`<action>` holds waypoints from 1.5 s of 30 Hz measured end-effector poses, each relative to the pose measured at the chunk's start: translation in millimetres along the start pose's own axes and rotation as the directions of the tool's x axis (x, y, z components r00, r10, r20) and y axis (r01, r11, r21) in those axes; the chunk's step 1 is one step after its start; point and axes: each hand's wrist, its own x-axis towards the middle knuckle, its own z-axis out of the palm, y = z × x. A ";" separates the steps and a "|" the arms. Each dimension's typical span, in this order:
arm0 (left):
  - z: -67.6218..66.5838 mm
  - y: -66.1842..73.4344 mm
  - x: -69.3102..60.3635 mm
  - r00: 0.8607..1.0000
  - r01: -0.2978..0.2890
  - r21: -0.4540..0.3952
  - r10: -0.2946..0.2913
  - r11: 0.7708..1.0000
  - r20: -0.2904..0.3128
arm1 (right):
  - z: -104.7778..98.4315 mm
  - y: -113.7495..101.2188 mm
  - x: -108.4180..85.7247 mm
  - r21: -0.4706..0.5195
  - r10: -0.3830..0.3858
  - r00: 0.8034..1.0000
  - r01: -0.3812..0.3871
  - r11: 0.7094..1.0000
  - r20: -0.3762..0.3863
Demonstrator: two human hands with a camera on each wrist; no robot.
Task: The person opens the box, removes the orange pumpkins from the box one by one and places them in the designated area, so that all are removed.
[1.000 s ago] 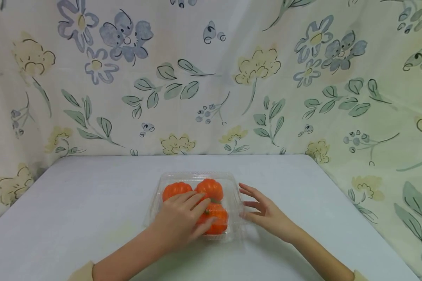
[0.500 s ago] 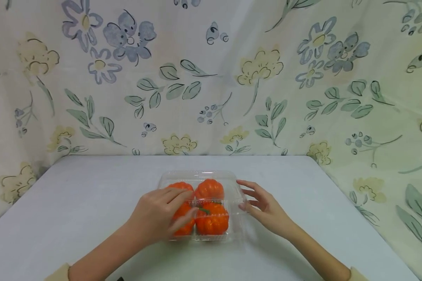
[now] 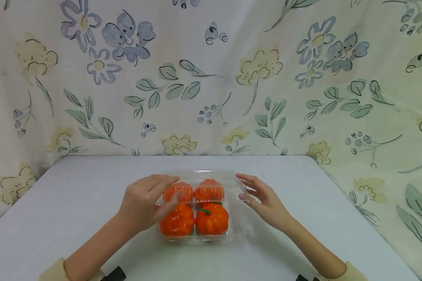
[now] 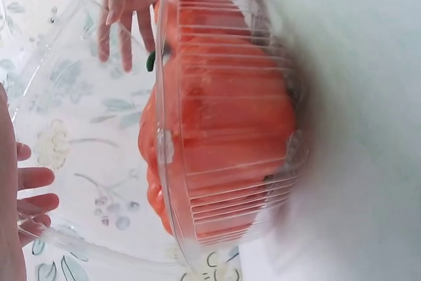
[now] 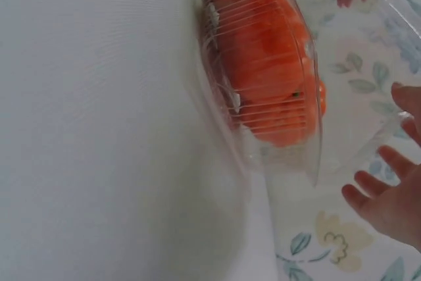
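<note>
A clear plastic clamshell container [image 3: 236, 228] sits on the table with several small orange pumpkins [image 3: 212, 219] in it, one showing a green stem. Its hinged lid [image 3: 232, 192] is tilted up towards the back, its front edge lifted off the base. My left hand [image 3: 145, 201] holds the lid near its front left corner, thumb towards the front. At the front right corner, my right hand [image 3: 267, 203] has its thumb against the lid's edge and its fingers spread along the side. In the left wrist view, the ribbed wall of the base [image 4: 217, 176] covers most of the pumpkins.
The white table [image 3: 102, 175] extends around the container on all sides. Behind it hangs a floral curtain [image 3: 197, 86]. Black wrist straps [image 3: 115, 274] show at the bottom of the head view.
The lid's front edge has risen and swung back, uncovering the front pumpkins. My left hand has moved left from over the container to the lid's corner; my right hand has risen slightly.
</note>
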 end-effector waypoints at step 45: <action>31.8 -42.5 -12.7 0.726 0.675 -0.374 -0.663 0.636 0.183 | 4.2 23.6 47.7 0.167 0.083 0.995 -0.071 0.983 -0.063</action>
